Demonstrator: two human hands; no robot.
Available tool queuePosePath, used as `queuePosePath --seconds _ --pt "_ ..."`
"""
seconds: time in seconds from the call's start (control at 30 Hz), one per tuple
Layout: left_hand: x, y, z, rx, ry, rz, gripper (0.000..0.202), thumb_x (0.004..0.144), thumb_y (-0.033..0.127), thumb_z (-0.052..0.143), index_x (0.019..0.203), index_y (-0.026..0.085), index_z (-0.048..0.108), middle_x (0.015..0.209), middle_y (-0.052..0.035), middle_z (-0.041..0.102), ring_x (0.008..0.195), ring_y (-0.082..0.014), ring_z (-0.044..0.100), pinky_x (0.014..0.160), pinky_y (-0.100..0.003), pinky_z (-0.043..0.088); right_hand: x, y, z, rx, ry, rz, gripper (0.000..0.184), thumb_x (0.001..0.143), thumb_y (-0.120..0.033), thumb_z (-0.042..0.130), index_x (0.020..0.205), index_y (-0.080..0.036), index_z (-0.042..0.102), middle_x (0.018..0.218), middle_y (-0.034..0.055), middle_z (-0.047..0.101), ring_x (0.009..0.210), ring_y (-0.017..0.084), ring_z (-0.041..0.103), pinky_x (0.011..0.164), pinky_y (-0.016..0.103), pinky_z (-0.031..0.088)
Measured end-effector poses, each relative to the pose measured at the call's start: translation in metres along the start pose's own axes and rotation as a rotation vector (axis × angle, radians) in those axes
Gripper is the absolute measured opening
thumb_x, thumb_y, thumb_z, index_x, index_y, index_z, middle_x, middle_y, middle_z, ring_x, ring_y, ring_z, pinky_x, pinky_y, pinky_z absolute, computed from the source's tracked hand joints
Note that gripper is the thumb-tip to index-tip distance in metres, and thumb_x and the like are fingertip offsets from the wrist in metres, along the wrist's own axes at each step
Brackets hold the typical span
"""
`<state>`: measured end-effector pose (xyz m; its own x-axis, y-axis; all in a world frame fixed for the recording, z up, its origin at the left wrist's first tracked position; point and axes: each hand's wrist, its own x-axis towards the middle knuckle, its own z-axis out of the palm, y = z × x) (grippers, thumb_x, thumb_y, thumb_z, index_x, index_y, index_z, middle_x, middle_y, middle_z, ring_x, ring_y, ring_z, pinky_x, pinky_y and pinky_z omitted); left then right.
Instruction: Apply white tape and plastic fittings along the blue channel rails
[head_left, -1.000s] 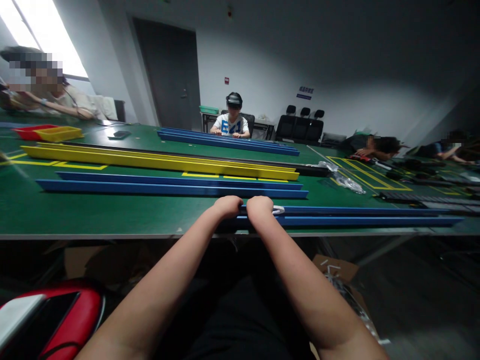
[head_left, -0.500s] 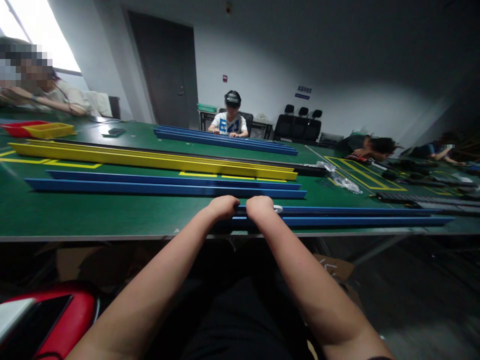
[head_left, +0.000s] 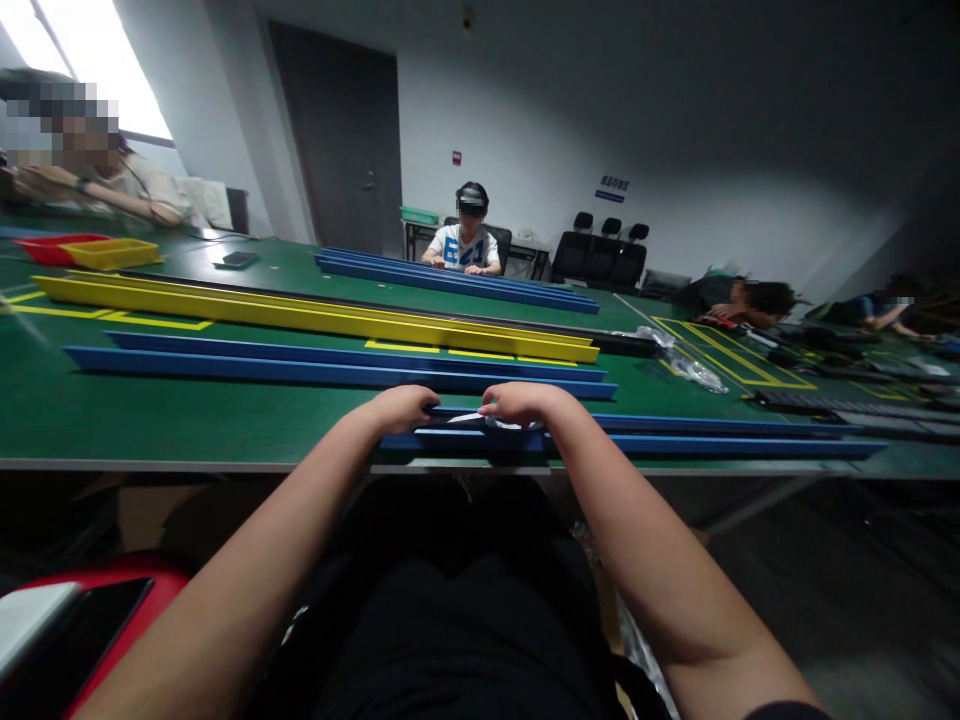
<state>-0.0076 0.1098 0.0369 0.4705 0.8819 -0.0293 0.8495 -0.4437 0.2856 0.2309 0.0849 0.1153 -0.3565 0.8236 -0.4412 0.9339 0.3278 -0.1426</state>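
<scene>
Nearly closed, our right hand [head_left: 516,401] pinches the white strip [head_left: 466,417] over the blue rail [head_left: 712,443] along the front edge of the table [head_left: 210,425]; our left hand [head_left: 405,406] curls there, hold hidden. Some strip lies loose; how much is done, we cannot tell.

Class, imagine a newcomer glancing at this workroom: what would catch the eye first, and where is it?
Probably the long yellow trim, bright against the green table and running across its left and middle. Next, near the front edge, the right hand pinches a white strip, with the left hand close by at the blue trim. A red seat also stands out, lower left.
</scene>
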Motion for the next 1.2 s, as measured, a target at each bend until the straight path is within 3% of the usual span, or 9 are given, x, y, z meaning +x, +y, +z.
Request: queuePosePath --seconds 0.23,0.33,0.5,0.63,0.77,0.87,0.97,1.2 --pt "0.002 -0.003 0.005 0.043 0.025 0.011 0.029 0.074 0.032 0.06 0.1 0.028 0.072 0.097 -0.0027 0.074 0.085 -0.0194 0.065 0.071 -0.024 0.043 0.001 0.006 0.0 -0.26 -0.007 0.16 0.052 0.093 -0.05 0.052 0.122 -0.01 0.068 0.129 0.0201 0.063 0.119 0.03 0.06 0.097 0.035 0.047" --pt "0.001 -0.003 0.004 0.029 0.027 -0.011 0.032 0.073 0.03 0.062 0.103 0.028 0.073 0.1 -0.0034 0.074 0.09 -0.0206 0.065 0.075 -0.025 0.045 0.006 0.005 0.007 -0.268 -0.014 0.204 0.054 0.091 -0.054 0.055 0.119 -0.01 0.07 0.129 0.0212 0.063 0.123 0.032 0.057 0.101 0.041 0.045" --pt "-0.001 -0.001 0.003 0.032 0.028 -0.038 0.034 0.073 0.031 0.062 0.105 0.029 0.072 0.104 -0.0032 0.074 0.095 -0.0214 0.066 0.078 -0.025 0.045 0.011 0.009 0.013 -0.262 -0.034 0.241 0.059 0.086 -0.061 0.058 0.119 -0.013 0.07 0.129 0.0184 0.063 0.124 0.031 0.057 0.103 0.04 0.044" --pt "0.001 -0.004 0.006 0.062 0.044 -0.02 0.037 0.074 0.031 0.061 0.11 0.029 0.071 0.109 -0.0032 0.074 0.097 -0.022 0.066 0.078 -0.025 0.046 0.012 0.01 0.014 -0.277 0.051 0.247 0.057 0.086 -0.059 0.06 0.119 -0.015 0.07 0.127 0.0186 0.064 0.124 0.033 0.057 0.101 0.043 0.046" --pt "0.002 -0.006 0.008 0.068 0.043 -0.01 0.039 0.074 0.033 0.061 0.111 0.029 0.071 0.11 -0.0034 0.073 0.097 -0.0224 0.066 0.077 -0.026 0.046 0.013 0.001 0.019 -0.269 0.104 0.282 0.045 0.085 -0.048 0.066 0.116 -0.017 0.072 0.125 0.0181 0.066 0.121 0.033 0.059 0.098 0.043 0.049" --pt "0.002 -0.005 0.007 0.062 0.036 -0.011 0.036 0.075 0.033 0.062 0.109 0.029 0.072 0.108 -0.0033 0.074 0.096 -0.0217 0.067 0.077 -0.025 0.046 0.015 -0.006 0.025 -0.274 0.105 0.316 0.032 0.085 -0.028 0.066 0.112 -0.013 0.074 0.123 0.02 0.066 0.118 0.032 0.061 0.095 0.042 0.051" --pt "0.002 -0.004 0.006 0.058 0.039 -0.026 0.038 0.075 0.033 0.063 0.112 0.029 0.071 0.111 -0.0035 0.074 0.097 -0.0217 0.066 0.078 -0.025 0.046 0.018 -0.009 0.03 -0.276 0.112 0.34 0.032 0.083 -0.012 0.061 0.112 -0.011 0.073 0.123 0.0209 0.066 0.118 0.033 0.062 0.092 0.044 0.053" --pt "0.002 -0.003 0.005 0.057 0.027 -0.037 0.037 0.074 0.033 0.062 0.109 0.028 0.071 0.105 -0.003 0.075 0.092 -0.0206 0.066 0.074 -0.024 0.045 0.02 -0.013 0.034 -0.242 0.121 0.356 0.032 0.081 -0.012 0.064 0.112 -0.006 0.073 0.12 0.0254 0.066 0.116 0.033 0.062 0.093 0.042 0.053"
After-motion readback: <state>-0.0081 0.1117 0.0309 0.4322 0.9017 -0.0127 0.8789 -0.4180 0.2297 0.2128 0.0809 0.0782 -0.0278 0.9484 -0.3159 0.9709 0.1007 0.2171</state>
